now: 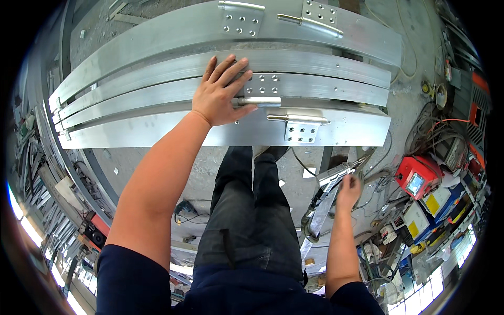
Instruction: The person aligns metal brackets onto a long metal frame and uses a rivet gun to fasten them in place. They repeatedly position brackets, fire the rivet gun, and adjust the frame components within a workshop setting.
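Observation:
My left hand (220, 92) lies with fingers spread across the long silver metal profiles (325, 86). Its thumb and palm cover part of a hinge (262, 101) with a drilled plate. A second hinge (302, 131), its pin sticking out to the left, sits on the nearest profile (357, 126). Two more hinges, one at left (240, 23) and one at right (317, 23), lie on the farthest profile (367, 39). Low at the right, my right hand (349, 193) is curled beside a shiny metal piece (333, 174); what its fingers hold cannot be made out.
A red machine with a small screen (417, 176) stands at the right among tangled cables (436, 128). Cases and tools crowd the lower right. Many metal offcuts (44, 194) are heaped at the left. A cable (302, 160) hangs near my legs.

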`<action>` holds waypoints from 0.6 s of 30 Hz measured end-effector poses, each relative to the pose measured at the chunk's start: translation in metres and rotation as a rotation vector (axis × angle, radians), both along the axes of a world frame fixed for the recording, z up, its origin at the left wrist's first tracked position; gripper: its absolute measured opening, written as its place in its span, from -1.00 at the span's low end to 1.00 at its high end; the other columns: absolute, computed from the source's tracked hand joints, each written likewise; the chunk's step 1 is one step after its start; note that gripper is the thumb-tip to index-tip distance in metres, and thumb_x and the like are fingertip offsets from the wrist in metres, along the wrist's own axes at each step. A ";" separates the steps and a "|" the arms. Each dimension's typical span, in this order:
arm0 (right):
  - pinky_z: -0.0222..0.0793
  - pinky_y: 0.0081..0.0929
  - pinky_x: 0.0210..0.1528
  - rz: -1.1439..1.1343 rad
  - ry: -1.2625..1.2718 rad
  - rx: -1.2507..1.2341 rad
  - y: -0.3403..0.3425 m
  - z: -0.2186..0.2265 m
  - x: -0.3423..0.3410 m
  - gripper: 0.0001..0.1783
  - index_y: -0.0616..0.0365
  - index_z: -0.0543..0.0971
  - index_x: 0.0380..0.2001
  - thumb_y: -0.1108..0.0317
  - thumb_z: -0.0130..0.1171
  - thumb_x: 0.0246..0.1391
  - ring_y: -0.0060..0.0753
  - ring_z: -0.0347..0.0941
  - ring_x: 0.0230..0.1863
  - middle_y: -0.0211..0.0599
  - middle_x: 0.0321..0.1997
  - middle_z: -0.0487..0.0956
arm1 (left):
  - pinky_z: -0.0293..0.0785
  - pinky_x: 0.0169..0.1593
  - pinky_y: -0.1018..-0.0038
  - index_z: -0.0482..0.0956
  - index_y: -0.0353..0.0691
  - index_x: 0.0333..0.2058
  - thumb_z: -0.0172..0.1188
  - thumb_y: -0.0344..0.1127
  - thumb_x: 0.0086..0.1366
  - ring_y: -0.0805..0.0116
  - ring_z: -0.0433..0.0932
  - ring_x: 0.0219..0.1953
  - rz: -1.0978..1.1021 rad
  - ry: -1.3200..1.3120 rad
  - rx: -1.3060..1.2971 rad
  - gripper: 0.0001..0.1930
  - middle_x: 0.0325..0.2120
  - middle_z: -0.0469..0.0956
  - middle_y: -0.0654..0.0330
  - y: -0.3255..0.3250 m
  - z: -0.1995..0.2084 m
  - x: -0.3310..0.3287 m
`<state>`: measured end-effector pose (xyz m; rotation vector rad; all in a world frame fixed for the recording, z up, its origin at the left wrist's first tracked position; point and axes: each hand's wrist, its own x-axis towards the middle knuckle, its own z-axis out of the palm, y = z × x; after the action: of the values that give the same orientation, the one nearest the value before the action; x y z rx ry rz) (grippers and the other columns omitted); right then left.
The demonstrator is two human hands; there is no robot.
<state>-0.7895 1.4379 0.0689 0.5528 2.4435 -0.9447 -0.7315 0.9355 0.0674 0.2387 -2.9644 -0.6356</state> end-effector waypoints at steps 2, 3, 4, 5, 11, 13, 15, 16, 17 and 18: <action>0.46 -0.39 -0.11 0.114 -0.075 0.133 0.045 -0.021 0.046 -0.55 0.38 0.48 -0.03 0.37 0.34 0.07 -0.34 0.51 -0.21 -0.17 -0.17 0.57 | -0.04 0.51 0.04 0.59 0.00 0.14 0.48 0.17 -0.03 0.20 0.18 0.43 0.000 0.007 -0.006 -0.25 0.34 0.32 0.34 0.003 -0.004 -0.003; 0.44 -0.34 -0.02 0.195 -0.056 0.164 0.044 -0.026 0.056 -0.48 0.39 0.45 0.02 0.37 0.36 0.03 -0.25 0.51 -0.14 -0.10 -0.11 0.55 | -0.05 0.52 0.04 0.61 0.00 0.12 0.47 0.20 -0.03 0.22 0.18 0.43 0.000 0.005 -0.019 -0.26 0.34 0.32 0.36 0.003 -0.003 -0.003; 0.42 -0.28 0.06 0.275 -0.035 0.196 0.042 -0.031 0.070 -0.40 0.40 0.42 0.07 0.37 0.37 -0.02 -0.16 0.50 -0.07 -0.02 -0.04 0.54 | -0.05 0.52 0.05 0.61 0.01 0.12 0.47 0.20 -0.03 0.22 0.17 0.43 -0.001 0.001 -0.027 -0.26 0.34 0.32 0.36 0.002 -0.003 -0.003; 0.40 -0.22 0.14 0.354 -0.014 0.232 0.038 -0.034 0.081 -0.32 0.41 0.39 0.12 0.37 0.39 -0.06 -0.06 0.50 0.00 0.06 0.02 0.52 | -0.05 0.52 0.05 0.61 0.02 0.12 0.47 0.19 -0.04 0.22 0.17 0.43 -0.001 -0.001 -0.031 -0.26 0.34 0.32 0.36 0.003 -0.003 -0.003; 0.34 -0.02 0.20 0.458 -0.015 0.433 0.007 -0.041 0.076 -0.18 0.39 0.28 0.21 0.32 0.42 -0.07 0.30 0.40 0.15 0.27 0.12 0.46 | -0.04 0.51 0.03 0.59 0.04 0.14 0.49 0.17 -0.05 0.14 0.19 0.43 -0.007 -0.009 -0.069 -0.25 0.33 0.33 0.30 0.000 0.000 0.001; 0.35 0.00 0.18 0.450 -0.036 0.475 0.008 -0.044 0.072 -0.21 0.38 0.28 0.19 0.32 0.42 -0.05 0.30 0.42 0.13 0.26 0.10 0.47 | 0.00 0.48 0.00 0.57 -0.02 0.15 0.51 0.14 -0.06 0.05 0.23 0.40 -0.026 -0.003 -0.084 -0.22 0.31 0.36 0.23 0.001 0.000 -0.002; 0.38 0.04 0.14 0.450 -0.093 0.488 0.008 -0.046 0.070 -0.21 0.35 0.27 0.19 0.34 0.42 -0.06 0.31 0.45 0.09 0.24 0.09 0.50 | 0.01 0.48 -0.01 0.57 -0.02 0.16 0.51 0.14 -0.06 0.04 0.23 0.40 -0.037 0.005 -0.092 -0.22 0.31 0.36 0.22 0.001 0.001 -0.003; 0.38 0.05 0.13 0.445 -0.122 0.496 0.008 -0.046 0.068 -0.20 0.35 0.26 0.20 0.35 0.42 -0.06 0.31 0.46 0.08 0.24 0.09 0.50 | 0.01 0.47 -0.02 0.56 -0.02 0.16 0.51 0.15 -0.06 0.04 0.23 0.40 -0.043 0.010 -0.095 -0.21 0.31 0.36 0.22 0.001 0.001 -0.004; 0.39 0.05 0.12 0.441 -0.152 0.504 0.010 -0.046 0.069 -0.18 0.34 0.25 0.22 0.36 0.42 -0.07 0.31 0.47 0.07 0.24 0.09 0.51 | 0.01 0.47 -0.02 0.56 -0.02 0.16 0.51 0.15 -0.06 0.03 0.23 0.40 -0.046 0.013 -0.098 -0.21 0.31 0.36 0.21 0.002 0.001 -0.005; 0.40 0.05 0.12 0.423 -0.102 0.492 0.013 -0.044 0.070 -0.16 0.35 0.23 0.24 0.37 0.42 -0.08 0.33 0.47 0.07 0.24 0.08 0.51 | 0.01 0.47 -0.02 0.56 -0.03 0.16 0.51 0.14 -0.05 0.03 0.23 0.40 -0.050 0.017 -0.099 -0.21 0.31 0.36 0.21 0.004 0.000 -0.007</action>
<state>-0.7192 1.4509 0.0251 0.2095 2.5508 -0.1410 -0.7381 0.9391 0.0676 0.1509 -2.9829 -0.4923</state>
